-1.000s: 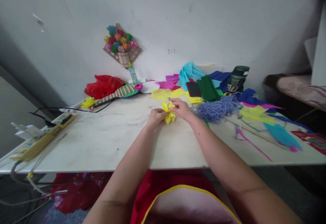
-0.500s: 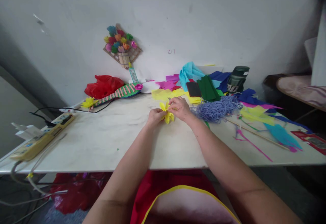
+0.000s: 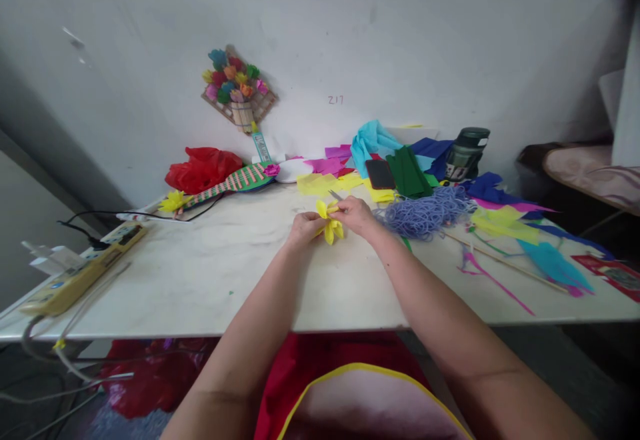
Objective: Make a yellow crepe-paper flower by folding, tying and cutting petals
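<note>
A yellow paper flower (image 3: 332,232) with spread petals is held just above the white table (image 3: 200,273). My left hand (image 3: 306,228) is closed on its left side, thumb and fingers pinching near the base. On the other side, my right hand (image 3: 354,215) has its fingertips pinched at an upper petal. Out of the top of that hand sticks the thin grey pointed tip of what looks like scissors (image 3: 335,195); the rest is hidden by the fingers. The flower's centre is partly covered by both hands.
Right of my hands lies a tangle of lilac yarn (image 3: 425,215). Behind are coloured paper sheets (image 3: 410,172), a phone (image 3: 380,175) and a dark jar (image 3: 467,155). A decorated green paper lute shape (image 3: 245,179) lies back left; a power strip (image 3: 83,270) sits at the left edge.
My right hand has shifted slightly right and turned, so the grey tip shows more. The flower's petals have tilted a little; my left hand stays about where it was.
</note>
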Available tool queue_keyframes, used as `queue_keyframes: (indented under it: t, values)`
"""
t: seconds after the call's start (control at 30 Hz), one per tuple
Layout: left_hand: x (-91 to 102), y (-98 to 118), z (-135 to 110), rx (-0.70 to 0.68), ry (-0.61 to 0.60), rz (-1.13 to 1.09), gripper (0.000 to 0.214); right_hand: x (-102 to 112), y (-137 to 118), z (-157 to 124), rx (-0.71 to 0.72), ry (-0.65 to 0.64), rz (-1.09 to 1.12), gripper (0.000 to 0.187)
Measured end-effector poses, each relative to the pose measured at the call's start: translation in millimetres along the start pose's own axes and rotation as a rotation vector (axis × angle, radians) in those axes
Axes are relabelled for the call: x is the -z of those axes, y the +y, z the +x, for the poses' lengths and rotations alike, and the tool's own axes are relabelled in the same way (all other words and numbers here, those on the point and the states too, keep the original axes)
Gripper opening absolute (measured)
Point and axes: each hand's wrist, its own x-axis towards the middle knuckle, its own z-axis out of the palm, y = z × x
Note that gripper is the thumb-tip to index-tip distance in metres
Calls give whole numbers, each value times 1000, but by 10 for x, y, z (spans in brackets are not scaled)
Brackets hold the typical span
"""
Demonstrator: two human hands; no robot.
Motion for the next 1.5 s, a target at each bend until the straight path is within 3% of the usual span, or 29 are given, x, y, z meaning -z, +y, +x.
queue_keyframes:
  t: [0.13, 0.4, 0.67, 0.77, 0.97, 1.03, 1.33, 1.5]
  values:
    - [5, 5, -4, 34, -21, -23, 26, 23, 23, -1, -2, -20, -32, 24]
    - [-2, 31, -34, 47, 27, -27, 22, -13, 49, 19, -5, -68, 21, 12]
    - [-11, -11, -12, 28, 28, -90, 19, -12, -21, 23, 295, -67, -88, 13]
    - [-4, -8, -14, 4, 21, -128, 18, -2, -12, 12, 186, -41, 3, 10]
    - [2, 25, -36, 20, -34, -195, 23, 83, -6, -22, -67, -28, 536, 19]
    - [2, 13, -32, 18, -44, -195, 23, 100, -12, -22, -109, 7, 592, 21]
    - [10, 2, -33, -12, -29, -98, 22, -3, 82, 7, -64, 34, 163, 14]
    - [5, 22, -45, -15, -29, -59, 22, -20, 85, 4, -92, 16, 122, 12]
